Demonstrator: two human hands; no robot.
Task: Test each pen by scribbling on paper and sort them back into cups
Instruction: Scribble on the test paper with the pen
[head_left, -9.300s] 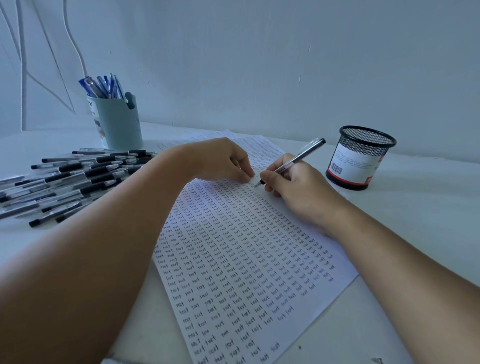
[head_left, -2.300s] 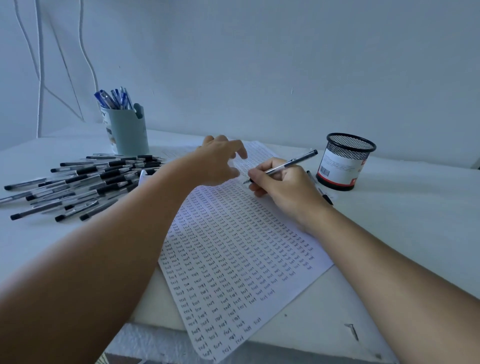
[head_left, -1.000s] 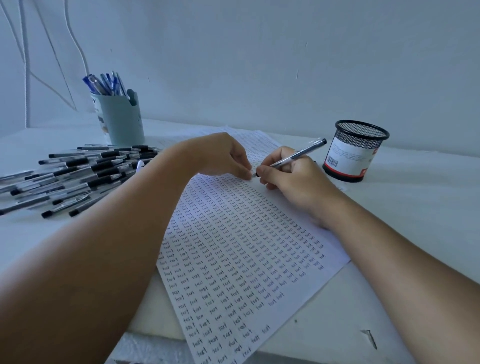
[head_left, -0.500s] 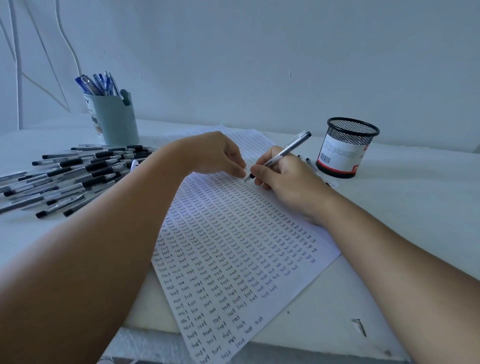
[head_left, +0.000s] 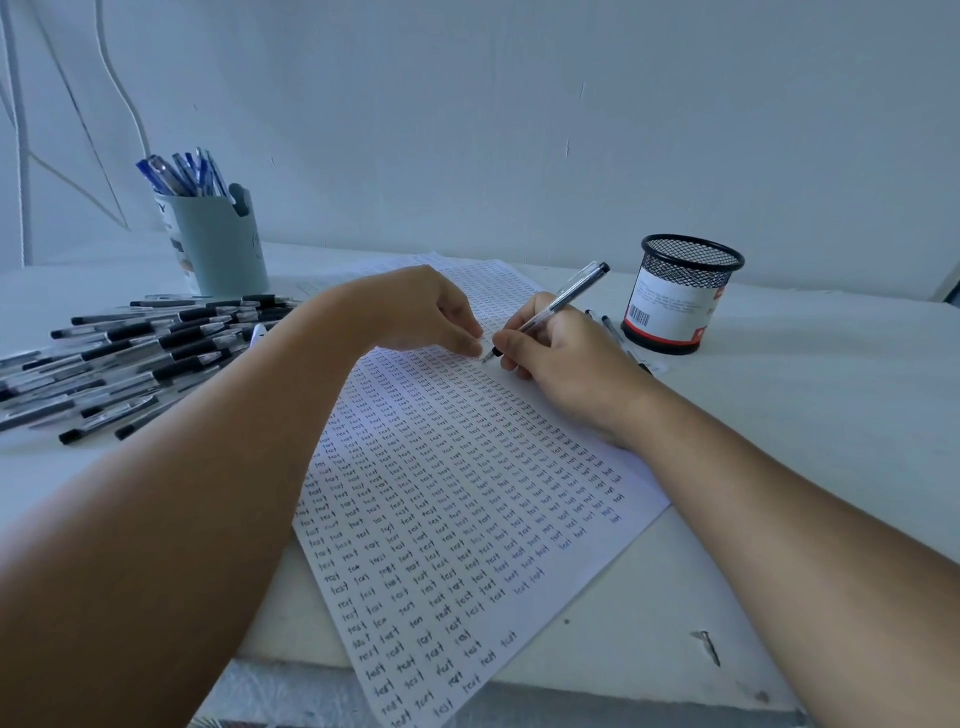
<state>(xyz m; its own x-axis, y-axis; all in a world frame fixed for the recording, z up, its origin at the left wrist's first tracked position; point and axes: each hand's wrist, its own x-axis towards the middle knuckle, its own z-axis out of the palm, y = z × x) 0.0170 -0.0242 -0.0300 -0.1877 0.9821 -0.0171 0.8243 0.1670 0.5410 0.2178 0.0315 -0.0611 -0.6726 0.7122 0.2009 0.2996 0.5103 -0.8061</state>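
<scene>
White desk: right hand (head_left: 566, 364) pinches pen (head_left: 550, 312) scribbling on paper (head_left: 467, 493), left hand (head_left: 415, 312) fingers curled steadying it; next, likely the mesh cup (head_left: 680, 296) at two o'clock.

pen pile (head_left: 140, 358) left of paper (head_left: 447, 499) | mesh cup (head_left: 680, 296) right

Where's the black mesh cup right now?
The black mesh cup stands far right on the table, just beyond the right hand, two pens at its base.
</scene>
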